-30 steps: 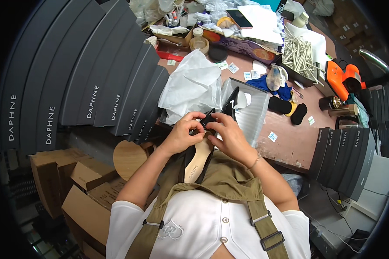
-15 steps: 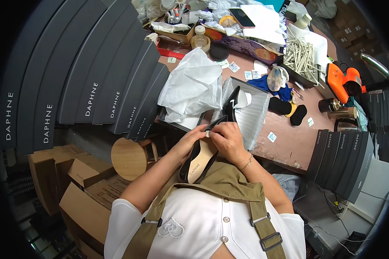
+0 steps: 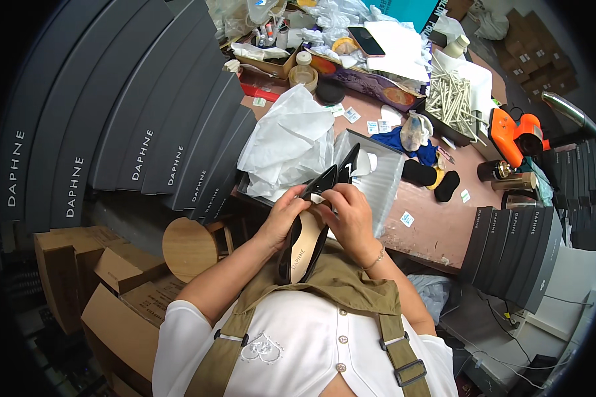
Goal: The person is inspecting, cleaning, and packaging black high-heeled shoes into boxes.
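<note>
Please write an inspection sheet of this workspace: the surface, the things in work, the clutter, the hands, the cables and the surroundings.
Surface: reddish-brown table, crowded along its far side.
Things in work: black pointed shoe with a beige insole, held over the lap; a clear plastic bag lies behind it on the table.
Clutter: white tissue paper, orange tool, bundle of pale sticks, phone, two black insole pads.
Hands: left hand grips the shoe's side; right hand pinches near its toe.
Cables: thin wires on the floor at right.
Surroundings: stacks of dark grey shoe boxes, cardboard cartons, round wooden stool.
</note>
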Action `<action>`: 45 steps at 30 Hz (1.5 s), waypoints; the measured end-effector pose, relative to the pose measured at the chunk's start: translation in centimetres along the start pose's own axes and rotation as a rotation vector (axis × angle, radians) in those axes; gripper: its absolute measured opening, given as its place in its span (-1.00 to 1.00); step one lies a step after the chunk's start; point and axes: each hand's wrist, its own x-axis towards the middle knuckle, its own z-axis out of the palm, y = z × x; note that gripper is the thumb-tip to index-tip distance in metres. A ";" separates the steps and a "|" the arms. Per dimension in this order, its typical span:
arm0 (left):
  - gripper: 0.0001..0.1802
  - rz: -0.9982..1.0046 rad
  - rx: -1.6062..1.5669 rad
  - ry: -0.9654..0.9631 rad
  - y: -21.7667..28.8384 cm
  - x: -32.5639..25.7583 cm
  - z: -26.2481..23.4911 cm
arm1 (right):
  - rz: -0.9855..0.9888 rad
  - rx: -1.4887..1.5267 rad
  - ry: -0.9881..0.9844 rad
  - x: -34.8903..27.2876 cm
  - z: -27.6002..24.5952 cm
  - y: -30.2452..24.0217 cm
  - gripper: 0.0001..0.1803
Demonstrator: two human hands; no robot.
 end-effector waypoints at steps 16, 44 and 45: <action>-0.56 -0.264 0.171 -0.075 -1.9 4.2 -2.8 | 0.086 0.040 -0.427 -1.4 1.0 0.8 -0.82; -0.23 -0.182 0.168 0.195 -2.1 4.9 -0.3 | 0.226 -0.504 -1.053 4.4 3.4 4.5 -0.43; -0.29 -0.156 0.193 0.109 -1.2 4.2 -0.3 | 0.222 -0.452 -0.981 3.8 3.5 5.0 -0.44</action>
